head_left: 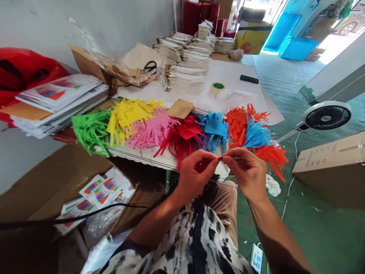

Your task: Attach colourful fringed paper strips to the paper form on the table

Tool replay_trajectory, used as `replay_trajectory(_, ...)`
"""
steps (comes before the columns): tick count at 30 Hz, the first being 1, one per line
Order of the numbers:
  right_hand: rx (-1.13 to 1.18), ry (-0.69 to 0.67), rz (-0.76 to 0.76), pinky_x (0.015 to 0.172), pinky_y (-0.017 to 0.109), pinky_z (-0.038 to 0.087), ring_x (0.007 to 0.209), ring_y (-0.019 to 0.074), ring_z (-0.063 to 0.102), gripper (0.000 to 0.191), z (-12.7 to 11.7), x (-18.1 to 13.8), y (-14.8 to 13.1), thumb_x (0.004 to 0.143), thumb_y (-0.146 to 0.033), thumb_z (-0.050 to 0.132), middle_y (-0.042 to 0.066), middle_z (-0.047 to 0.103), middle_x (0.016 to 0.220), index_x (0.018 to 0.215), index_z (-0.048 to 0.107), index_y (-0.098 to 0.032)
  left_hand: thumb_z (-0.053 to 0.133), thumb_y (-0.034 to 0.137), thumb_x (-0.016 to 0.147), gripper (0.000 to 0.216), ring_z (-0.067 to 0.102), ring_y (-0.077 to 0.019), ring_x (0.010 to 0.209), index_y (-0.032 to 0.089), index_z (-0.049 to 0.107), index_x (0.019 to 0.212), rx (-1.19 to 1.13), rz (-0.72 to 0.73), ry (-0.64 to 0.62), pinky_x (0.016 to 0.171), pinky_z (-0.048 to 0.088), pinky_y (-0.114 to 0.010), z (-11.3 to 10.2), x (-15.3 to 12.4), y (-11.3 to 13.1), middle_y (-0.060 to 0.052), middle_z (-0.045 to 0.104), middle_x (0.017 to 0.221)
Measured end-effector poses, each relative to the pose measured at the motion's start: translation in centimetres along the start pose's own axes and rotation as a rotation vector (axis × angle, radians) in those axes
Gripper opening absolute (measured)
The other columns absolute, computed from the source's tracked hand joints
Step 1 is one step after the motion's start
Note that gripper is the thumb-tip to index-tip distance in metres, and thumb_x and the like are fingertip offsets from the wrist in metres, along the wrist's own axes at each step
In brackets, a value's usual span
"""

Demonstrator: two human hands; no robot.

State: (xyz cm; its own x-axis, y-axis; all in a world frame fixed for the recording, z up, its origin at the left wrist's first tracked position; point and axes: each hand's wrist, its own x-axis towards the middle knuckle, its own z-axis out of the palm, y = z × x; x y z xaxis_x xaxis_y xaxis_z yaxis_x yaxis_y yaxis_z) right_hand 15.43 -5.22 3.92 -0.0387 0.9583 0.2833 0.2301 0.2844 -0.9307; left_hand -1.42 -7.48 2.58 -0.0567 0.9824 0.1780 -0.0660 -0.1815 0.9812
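My left hand (194,176) and my right hand (245,171) meet just below the table's front edge, fingertips pinched together on a small red piece of paper (220,158). A thin string (228,185) runs under my right hand. Directly beyond my hands, fringed paper pieces lie in piles along the white table (236,82): green (89,129), yellow (128,114), pink (149,131), red (184,137), blue (213,127) and orange (238,123).
White stacks of folded paper (188,61), a tape roll (216,89), scissors (150,67) and a black remote (249,79) lie farther back. Printed sheets (57,101) are stacked at left. A fan (326,116) and a cardboard box (333,167) stand on the green floor at right.
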Motion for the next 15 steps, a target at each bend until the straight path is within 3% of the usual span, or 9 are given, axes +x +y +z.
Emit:
replay_trajectory(10, -0.075, -0.090, -0.084, 0.078, 0.031, 0.052, 0.085, 0.0175, 0.066, 0.013, -0.7, -1.4, 0.1, 0.097, -0.040, 0.072, 0.001, 0.072, 0.091, 0.092, 0.074, -0.027, 0.073, 0.033, 0.096, 0.014, 0.065, -0.0125, 0.077, 0.021, 0.074, 0.090, 0.112, 0.184, -0.056, 0.072, 0.052, -0.023, 0.2, -0.4, -0.1, -0.001, 0.072, 0.085)
replay_trajectory(15, -0.032, -0.067, 0.032, 0.071, 0.031, 0.052, 0.078, 0.0172, 0.066, 0.016, -0.8, -2.3, 0.8, 0.092, -0.043, 0.077, 0.001, 0.074, 0.089, 0.093, 0.076, -0.027, 0.081, 0.040, 0.090, 0.022, 0.066, -0.0130, 0.075, 0.021, 0.074, 0.096, -0.054, -0.004, -0.098, 0.069, 0.054, -0.024, 0.3, -0.8, -0.5, -0.002, 0.074, 0.086)
